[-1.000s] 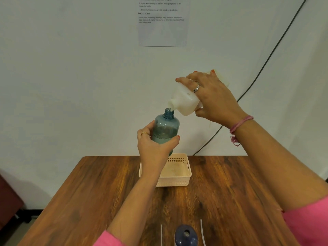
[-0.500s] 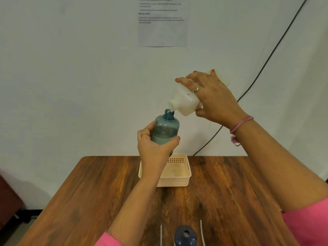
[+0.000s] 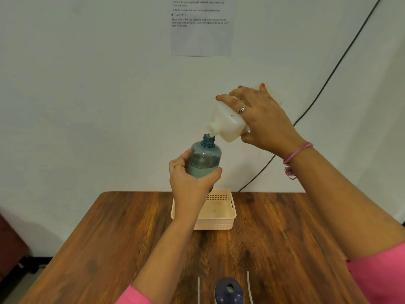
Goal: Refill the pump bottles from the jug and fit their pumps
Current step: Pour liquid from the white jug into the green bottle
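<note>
Jug above bottle (over basket)

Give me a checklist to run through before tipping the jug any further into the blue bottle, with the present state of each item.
1. Left hand has a firm wrap around the blue bottle: ok.
2. Right hand holds the white jug tilted, spout down: ok.
3. Jug spout sits right at the bottle's open neck: ok, it is at the rim's edge, not centred.
4. Room left in the bottle: ok, the liquid line lies below the shoulder.
5. Bottle held upright: ok, only a slight lean.
6. Basket below to catch drips: cannot tell whether the neck is straight above it.
</note>
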### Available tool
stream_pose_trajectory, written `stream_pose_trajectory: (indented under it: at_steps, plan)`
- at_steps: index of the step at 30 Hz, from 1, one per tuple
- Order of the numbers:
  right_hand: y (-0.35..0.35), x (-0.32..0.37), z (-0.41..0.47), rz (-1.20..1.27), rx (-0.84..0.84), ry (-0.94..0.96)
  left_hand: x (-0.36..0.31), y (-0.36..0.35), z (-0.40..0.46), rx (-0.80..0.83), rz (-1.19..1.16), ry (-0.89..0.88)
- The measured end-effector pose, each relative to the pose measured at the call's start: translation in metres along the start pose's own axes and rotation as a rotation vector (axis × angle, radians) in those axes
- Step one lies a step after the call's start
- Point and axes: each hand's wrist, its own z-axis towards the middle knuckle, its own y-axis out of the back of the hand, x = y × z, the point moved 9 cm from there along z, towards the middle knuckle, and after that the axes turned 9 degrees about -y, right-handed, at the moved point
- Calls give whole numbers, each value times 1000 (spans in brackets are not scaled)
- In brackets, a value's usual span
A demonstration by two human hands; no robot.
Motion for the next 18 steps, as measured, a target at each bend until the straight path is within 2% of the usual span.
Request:
stream_pose_trajectory:
  at_steps: [18]
  plan:
    - [-3, 4, 3, -20, -5, 10, 2, 4, 2, -8, 2, -4]
